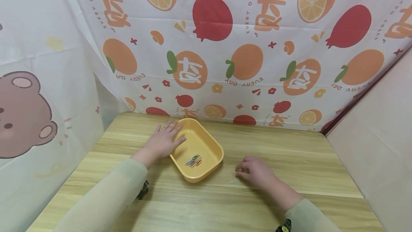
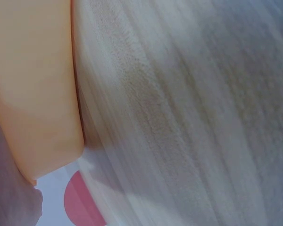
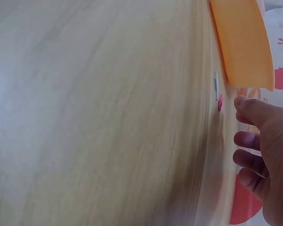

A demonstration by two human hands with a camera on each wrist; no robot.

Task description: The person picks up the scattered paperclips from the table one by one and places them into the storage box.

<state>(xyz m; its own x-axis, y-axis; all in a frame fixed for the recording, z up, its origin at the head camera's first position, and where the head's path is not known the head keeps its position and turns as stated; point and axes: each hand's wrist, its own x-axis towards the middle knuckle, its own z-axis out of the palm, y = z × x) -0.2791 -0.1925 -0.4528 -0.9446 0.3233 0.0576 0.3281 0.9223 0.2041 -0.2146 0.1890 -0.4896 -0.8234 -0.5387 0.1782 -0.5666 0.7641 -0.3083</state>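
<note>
A yellow plastic basin stands on the table, with a small pile of coloured paper clips on its floor. My left hand rests across the basin's left rim, fingers spread, thumb over the inside. In the left wrist view the basin's outer wall fills the left side, and the hand barely shows. Right of the basin, my right hand hovers low with bent fingers; I see nothing held in them. By its fingertips lie a white paper clip and a reddish-orange paper clip.
The wooden table extends around the basin. A fruit-print cloth hangs along the back edge, a bear-print cloth at the left, and a pale panel at the right.
</note>
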